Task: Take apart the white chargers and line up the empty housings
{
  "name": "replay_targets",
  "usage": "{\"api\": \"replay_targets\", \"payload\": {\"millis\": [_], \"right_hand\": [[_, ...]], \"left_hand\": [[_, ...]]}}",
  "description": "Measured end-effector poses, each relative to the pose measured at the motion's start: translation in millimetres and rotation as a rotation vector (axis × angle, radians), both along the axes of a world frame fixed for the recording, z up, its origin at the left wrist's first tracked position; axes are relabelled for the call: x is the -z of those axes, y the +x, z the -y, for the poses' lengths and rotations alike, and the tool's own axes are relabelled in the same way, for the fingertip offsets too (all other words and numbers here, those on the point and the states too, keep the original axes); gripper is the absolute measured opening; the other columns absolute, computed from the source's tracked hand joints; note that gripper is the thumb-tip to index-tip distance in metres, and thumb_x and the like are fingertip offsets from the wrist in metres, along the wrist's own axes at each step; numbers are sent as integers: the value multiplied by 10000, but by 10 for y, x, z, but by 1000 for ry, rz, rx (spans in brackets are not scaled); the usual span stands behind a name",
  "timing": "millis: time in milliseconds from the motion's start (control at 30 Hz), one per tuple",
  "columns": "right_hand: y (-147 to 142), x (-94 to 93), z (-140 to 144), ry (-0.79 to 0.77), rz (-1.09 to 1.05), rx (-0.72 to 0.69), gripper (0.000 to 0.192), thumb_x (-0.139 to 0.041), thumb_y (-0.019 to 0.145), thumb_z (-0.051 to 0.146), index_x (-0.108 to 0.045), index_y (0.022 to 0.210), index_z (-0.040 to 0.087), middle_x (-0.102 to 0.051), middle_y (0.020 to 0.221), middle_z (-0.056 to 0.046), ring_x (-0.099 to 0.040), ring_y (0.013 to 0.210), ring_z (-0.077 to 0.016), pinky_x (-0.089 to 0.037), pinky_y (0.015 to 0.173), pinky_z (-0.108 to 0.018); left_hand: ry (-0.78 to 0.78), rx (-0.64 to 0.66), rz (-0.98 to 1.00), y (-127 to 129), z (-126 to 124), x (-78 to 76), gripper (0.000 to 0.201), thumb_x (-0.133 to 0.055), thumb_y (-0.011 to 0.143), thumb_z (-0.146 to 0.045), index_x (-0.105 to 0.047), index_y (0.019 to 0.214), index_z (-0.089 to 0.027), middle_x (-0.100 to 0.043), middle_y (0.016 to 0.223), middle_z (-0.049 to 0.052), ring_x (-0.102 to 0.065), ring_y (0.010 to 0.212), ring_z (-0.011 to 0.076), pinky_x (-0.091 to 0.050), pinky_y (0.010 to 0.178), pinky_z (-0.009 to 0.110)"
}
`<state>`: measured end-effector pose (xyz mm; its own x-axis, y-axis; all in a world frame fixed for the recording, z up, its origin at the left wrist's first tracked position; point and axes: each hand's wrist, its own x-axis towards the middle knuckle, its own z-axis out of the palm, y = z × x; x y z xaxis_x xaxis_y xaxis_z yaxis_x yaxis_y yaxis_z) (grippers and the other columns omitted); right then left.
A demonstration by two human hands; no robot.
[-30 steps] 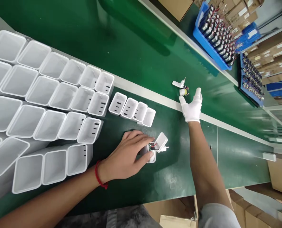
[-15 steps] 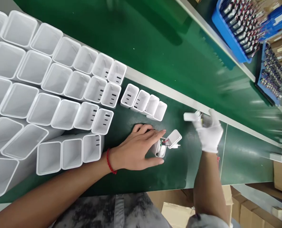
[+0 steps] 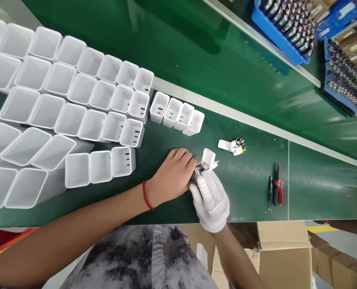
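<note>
My left hand point(image 3: 176, 173), bare with a red cord bracelet, curls its fingers round the left side of a small white plastic case point(image 3: 196, 173). My right hand point(image 3: 211, 202), in a white glove, closes on the same case from the near right, its fingertips at the opening. The case's white cap point(image 3: 208, 158) stands tilted out at the top, with red wire and bits of circuitry below it. Most of the case is hidden by my hands. Up and to the right lies a white part with a bundle of coloured wire ends point(image 3: 237, 147).
White open-topped cases point(image 3: 103, 96) stand in rows at the left, with a short row of smaller-looking ones point(image 3: 178, 113) beside them. Red-handled pliers point(image 3: 278, 188) lie at the right. A blue tray point(image 3: 282, 34) of wired parts sits on the far shelf; cardboard boxes point(image 3: 283, 257) are below the bench.
My right hand has let go of the white part with the wire bundle, leaving it on the bench, and moved left onto the case. My left hand has closed round the case. The view has shifted.
</note>
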<state>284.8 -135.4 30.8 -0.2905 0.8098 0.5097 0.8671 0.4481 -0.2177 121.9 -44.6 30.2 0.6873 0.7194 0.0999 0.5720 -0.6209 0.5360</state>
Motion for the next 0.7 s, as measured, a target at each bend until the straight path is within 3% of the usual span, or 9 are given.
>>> {"api": "replay_targets", "payload": {"millis": [100, 200, 300, 500, 700], "right_hand": [[-55, 197, -115, 98, -9, 24, 794, -732, 766, 51, -398, 1475, 177, -631, 1295, -166, -646, 1163, -282, -610, 909, -384], [20, 276, -169, 91, -21, 15, 818, -724, 784, 67, -355, 1499, 217, -594, 1365, -143, -648, 1165, -268, -611, 912, -367], [98, 244, -102, 37, -58, -6, 796, -694, 807, 72, -350, 1500, 261, -567, 1405, -114, -650, 1164, -274, -610, 921, -401], [24, 146, 59, 15, -89, 197, 643, -622, 886, 159, -401, 1464, 334, -561, 1418, -62, -650, 1160, -306, -616, 900, -470], [-47, 170, -31, -18, -75, 150, 645, -662, 831, 60, -501, 1393, 332, -594, 1386, -40, -660, 1149, -268, -626, 890, -409]], "left_hand": [[-38, 69, 32, -100, -3, 4, 400, -644, 879, -321, -527, 1203, -118, -589, 1195, 153, -506, 1202, 329, -431, 1025, 486], [-66, 123, 129, -210, -14, 78, 501, -632, 898, -362, -465, 1301, -116, -568, 1275, 165, -480, 1272, 316, -401, 1097, 481], [-78, 112, 271, -287, -9, 156, 507, -574, 933, -405, -456, 1316, -93, -574, 1274, 184, -487, 1273, 315, -396, 1115, 478], [-197, 18, 635, -363, 12, 189, 764, -526, 908, -569, -304, 1434, -62, -476, 1346, 242, -462, 1264, 335, -424, 1068, 509], [-234, -31, 639, -370, 1, 211, 643, -461, 962, -495, -322, 1427, -73, -492, 1313, 224, -470, 1235, 321, -416, 1055, 513]]}}
